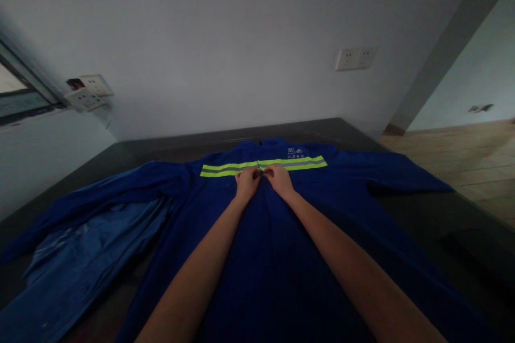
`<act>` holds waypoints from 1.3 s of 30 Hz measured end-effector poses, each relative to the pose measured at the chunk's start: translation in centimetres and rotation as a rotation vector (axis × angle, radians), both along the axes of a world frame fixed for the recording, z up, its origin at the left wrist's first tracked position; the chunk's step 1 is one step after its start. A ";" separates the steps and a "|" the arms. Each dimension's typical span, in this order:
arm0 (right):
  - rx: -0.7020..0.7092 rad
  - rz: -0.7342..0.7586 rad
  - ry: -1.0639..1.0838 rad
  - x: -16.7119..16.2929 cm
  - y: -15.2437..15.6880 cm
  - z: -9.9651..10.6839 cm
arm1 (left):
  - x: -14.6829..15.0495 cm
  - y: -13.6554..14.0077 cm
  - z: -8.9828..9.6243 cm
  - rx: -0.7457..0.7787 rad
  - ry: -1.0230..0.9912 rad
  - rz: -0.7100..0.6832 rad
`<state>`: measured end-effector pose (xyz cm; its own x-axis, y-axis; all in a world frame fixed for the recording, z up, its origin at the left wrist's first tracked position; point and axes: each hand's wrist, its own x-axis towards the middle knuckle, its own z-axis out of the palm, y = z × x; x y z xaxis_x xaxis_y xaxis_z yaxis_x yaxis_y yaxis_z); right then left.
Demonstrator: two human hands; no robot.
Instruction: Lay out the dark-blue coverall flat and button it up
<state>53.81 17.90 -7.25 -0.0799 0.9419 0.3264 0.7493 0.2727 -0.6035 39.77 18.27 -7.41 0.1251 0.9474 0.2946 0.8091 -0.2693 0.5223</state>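
Note:
A dark blue work jacket (322, 209) lies spread on the dark table with its sleeves out to both sides. Across its chest runs a yellow-green reflective strip (225, 169), parted at the front opening. White printing shows on the chest above the strip, right of the opening. My left hand (248, 178) pinches the jacket's front edge just below the strip. Close beside it, my right hand (278, 176) pinches the other front edge. The fingertips of both hands nearly meet, and whatever small fastening lies between them is too small to make out.
A lighter blue garment (100, 252) lies crumpled at the left, partly under the jacket's sleeve. A dark object (483, 252) rests at the table's right side. The wall behind carries sockets (356, 58); more sockets (86, 94) hang at the left near a window.

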 end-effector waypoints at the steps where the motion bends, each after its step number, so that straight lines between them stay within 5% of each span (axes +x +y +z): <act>1: 0.000 -0.010 -0.011 -0.1 -0.1 0.0 | 0.1 -0.1 0.1 0.002 0.009 0.018; 21: -0.013 -0.017 -0.057 -0.2 0.8 -0.7 | 0.6 -0.6 0.5 -0.051 0.125 0.122; 39: 0.141 0.266 -0.246 -0.2 0.5 -0.8 | 0.5 -0.8 0.8 -0.036 0.137 0.044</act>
